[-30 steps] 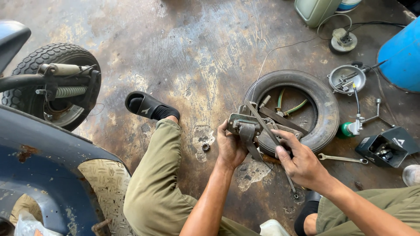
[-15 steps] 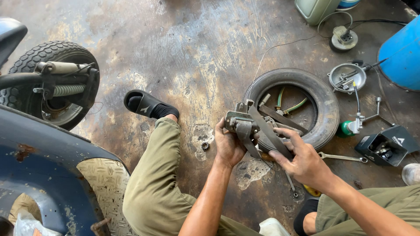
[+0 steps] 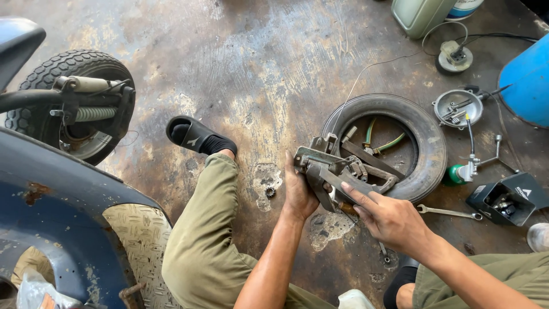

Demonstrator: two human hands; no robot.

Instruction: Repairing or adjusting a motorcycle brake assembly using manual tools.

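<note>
While both hands [image 3: 343,200] clamp metal bracket assembly [image 3: 337,174], long axis runs upper-left to lower-right

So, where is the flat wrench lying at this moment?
In the head view, the wrench lies on the floor at the right, just below the tyre, between the right hand and the black box.

A grimy grey-green metal assembly [image 3: 337,171] — a bracket with levers and a flat bar — is held tilted just above the stained concrete floor, gripped at its left end and underside, overlapping a tyre's near edge.
</note>
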